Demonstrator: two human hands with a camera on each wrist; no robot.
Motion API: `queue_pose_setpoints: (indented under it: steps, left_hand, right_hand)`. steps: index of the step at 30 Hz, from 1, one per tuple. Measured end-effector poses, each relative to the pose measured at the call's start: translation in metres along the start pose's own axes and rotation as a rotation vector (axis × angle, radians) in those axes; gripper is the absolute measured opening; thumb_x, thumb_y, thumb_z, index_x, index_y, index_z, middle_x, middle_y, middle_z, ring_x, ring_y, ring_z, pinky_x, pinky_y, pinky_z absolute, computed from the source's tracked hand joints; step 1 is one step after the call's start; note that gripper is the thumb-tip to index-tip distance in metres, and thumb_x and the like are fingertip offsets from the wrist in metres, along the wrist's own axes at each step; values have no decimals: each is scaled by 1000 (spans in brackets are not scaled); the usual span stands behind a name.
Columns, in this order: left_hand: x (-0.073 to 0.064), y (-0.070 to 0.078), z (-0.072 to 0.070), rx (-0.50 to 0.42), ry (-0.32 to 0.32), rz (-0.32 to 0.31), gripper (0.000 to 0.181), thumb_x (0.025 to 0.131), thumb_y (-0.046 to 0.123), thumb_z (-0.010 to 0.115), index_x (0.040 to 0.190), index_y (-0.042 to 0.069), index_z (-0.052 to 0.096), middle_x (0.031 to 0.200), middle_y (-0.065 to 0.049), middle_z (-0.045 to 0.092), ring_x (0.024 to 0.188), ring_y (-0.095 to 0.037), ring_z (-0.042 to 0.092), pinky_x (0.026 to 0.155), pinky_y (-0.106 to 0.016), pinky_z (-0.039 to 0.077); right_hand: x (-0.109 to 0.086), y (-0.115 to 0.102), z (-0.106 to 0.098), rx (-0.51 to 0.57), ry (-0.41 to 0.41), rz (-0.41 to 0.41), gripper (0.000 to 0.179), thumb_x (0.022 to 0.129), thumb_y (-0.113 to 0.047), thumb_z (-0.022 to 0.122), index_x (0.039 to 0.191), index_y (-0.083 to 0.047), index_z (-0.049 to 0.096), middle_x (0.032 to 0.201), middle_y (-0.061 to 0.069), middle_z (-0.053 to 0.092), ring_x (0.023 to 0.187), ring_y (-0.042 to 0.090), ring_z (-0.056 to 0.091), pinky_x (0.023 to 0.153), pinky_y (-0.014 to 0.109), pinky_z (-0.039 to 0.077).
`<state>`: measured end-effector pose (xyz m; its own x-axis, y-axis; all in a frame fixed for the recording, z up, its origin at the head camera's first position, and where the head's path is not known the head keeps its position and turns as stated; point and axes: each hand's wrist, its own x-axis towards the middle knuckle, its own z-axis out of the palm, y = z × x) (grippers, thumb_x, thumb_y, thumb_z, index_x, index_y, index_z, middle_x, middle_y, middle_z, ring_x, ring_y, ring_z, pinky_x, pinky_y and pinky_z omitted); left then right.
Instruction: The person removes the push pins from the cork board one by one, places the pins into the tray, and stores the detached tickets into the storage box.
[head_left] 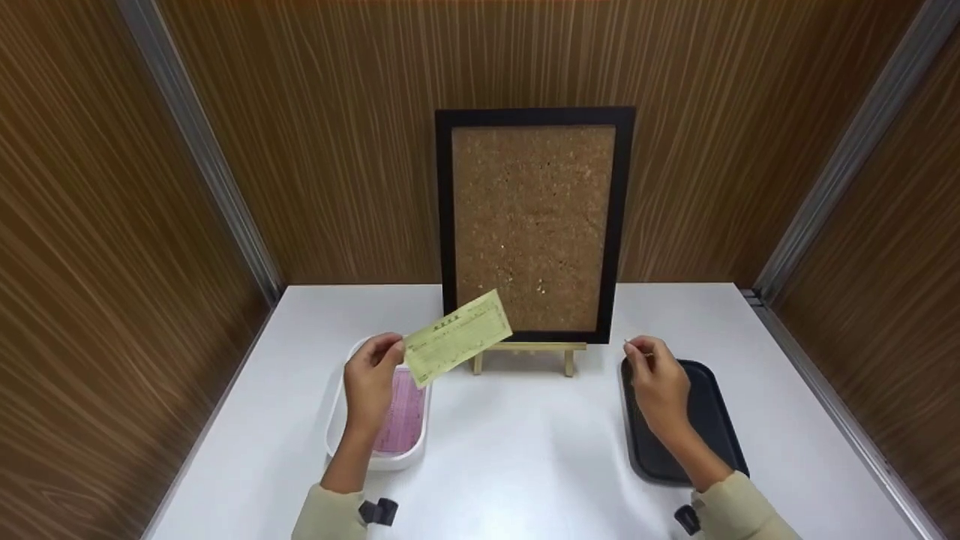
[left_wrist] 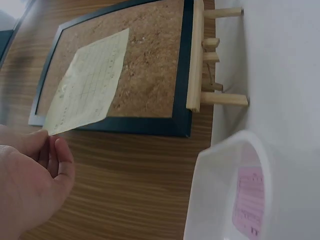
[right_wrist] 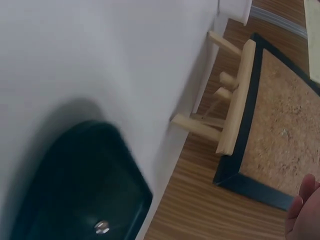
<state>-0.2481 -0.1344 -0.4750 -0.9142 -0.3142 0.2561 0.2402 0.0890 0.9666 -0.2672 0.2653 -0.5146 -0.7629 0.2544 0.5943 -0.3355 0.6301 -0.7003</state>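
My left hand pinches a pale yellow-green printed paper slip by its left end. Tilted, the slip overlaps the lower left corner of a black-framed cork board in the head view. In the left wrist view, thumb and fingers grip one end of the slip. Over the dark tray, my right hand pinches a tiny pale pin-like thing between thumb and forefinger. Its exact kind I cannot tell. The right wrist view catches only part of that hand.
The board leans on a small wooden easel at the back of the white table. At left stands a white tub with pink printed slips. A small shiny silver piece lies in the tray. Wood-grain walls enclose the table.
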Motion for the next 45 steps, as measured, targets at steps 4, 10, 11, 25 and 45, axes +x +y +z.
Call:
queue_pose_setpoints:
  steps: [4,10,11,25,45]
  left_hand:
    - [-7,-5,-17,1,32,-54,22,99,13,65,116,1,69,109,-17,69,95,-21,68,84,-24,57]
    - [-14,-14,-38,7,103,-83,24,99,11,65,118,-4,67,111,-20,67,91,-14,66,82,-19,56]
    - [-15,-15,-41,5,109,-90,25,99,10,65,118,-5,67,111,-20,66,91,-13,66,82,-19,56]
    - [-29,-36,-72,56,163,-178,25,100,4,60,121,-9,64,119,-24,63,91,-6,68,82,-19,57]
    - [-36,-54,-78,156,116,-254,24,98,1,58,118,-10,64,113,-24,62,86,-11,71,79,-19,58]
  right_hand:
    - [-9,15,-15,-44,-18,15,11,98,-20,68,102,-9,68,83,1,67,63,3,54,55,12,41]
    - [-19,36,-31,-98,-28,25,11,98,-18,67,104,-9,68,83,0,66,64,3,51,56,12,39]
    - [-20,39,-33,-105,-28,20,11,98,-18,67,104,-9,68,83,0,67,65,3,51,57,12,38]
    - [-38,67,-52,-221,-128,79,14,101,-24,63,108,-11,66,89,4,70,56,2,53,48,18,46]
    - [-42,85,-58,-340,-337,204,18,102,-24,60,110,-9,66,90,6,71,65,10,63,61,29,45]
